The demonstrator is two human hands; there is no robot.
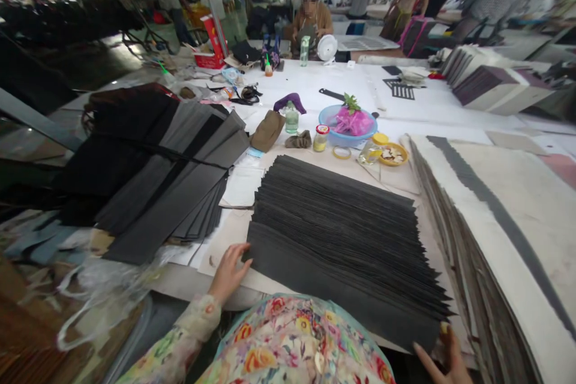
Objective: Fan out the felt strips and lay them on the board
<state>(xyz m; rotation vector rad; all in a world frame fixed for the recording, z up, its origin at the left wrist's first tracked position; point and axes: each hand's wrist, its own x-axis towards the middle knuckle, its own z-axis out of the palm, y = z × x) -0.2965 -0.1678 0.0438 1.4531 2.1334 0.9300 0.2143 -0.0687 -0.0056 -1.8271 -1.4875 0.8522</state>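
Observation:
A fanned stack of black sheets (pixel 342 234) lies on the table in front of me. My left hand (pixel 228 273) rests at the near left corner of the stack, its fingers touching the edge of the bottom sheet. My right hand (pixel 443 357) is at the near right corner, fingertips against the sheet's edge; only part of it shows. Neither hand has anything wrapped in its fingers.
Overlapping dark grey sheets (pixel 166 174) lie to the left. A tall pile of cream sheets (pixel 508 240) stands at right. Behind are a blue bowl (pixel 346 132), jars, a green bottle (pixel 291 119) and a yellow dish (pixel 393 155). A person (pixel 311 18) sits at the far end.

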